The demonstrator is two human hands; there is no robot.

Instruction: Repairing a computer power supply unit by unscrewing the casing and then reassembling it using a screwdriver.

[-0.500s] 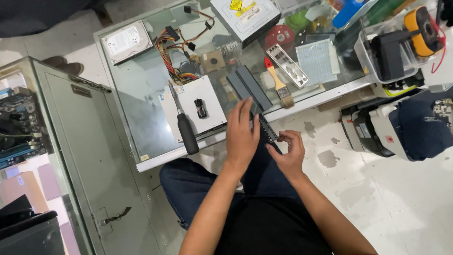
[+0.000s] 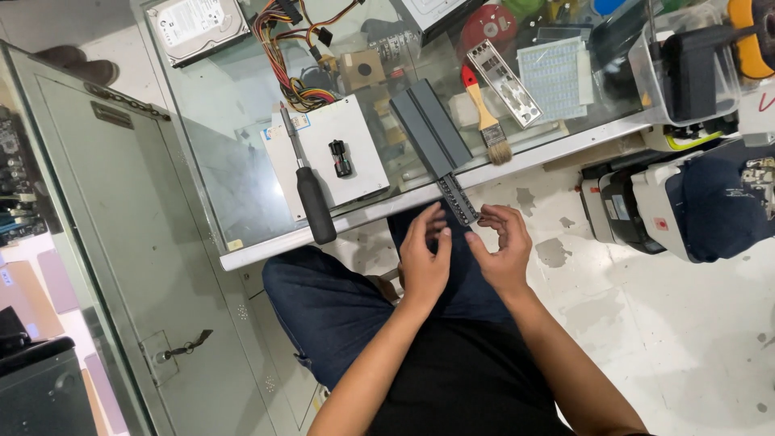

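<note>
I'm looking down over the glass-topped bench (image 2: 242, 161), and everything I place here I place relative to the long grey slotted bar (image 2: 432, 133) that lies on it and sticks out past the near edge. Its perforated near end (image 2: 458, 200) overhangs the lap, and that is where both hands are.

My left hand (image 2: 424, 258) sits just below and to the left of that end, fingers half curled and loosely spread, fingertips close to the perforated strip; I cannot tell whether they actually touch it. My right hand (image 2: 504, 246) is on the other side, just right of the end, thumb and forefinger drawn narrow in a pinch at the bar's tip (something tiny may be between them, too small for me to make out).

I judge the step in hand to be fine work at the bar's end, fitting or freeing a small part. The next move, as I read it, calls for the left hand steadying the bar while the right keeps its pinch aligned with the holes.

Left of the bar lies a black-handled screwdriver (image 2: 311, 198) across a white plate (image 2: 355, 153) carrying a small black part (image 2: 341, 158). Right of the bar lies a paintbrush (image 2: 484, 117). Beyond the plate lies a bundle of coloured wires (image 2: 295, 48).
</note>
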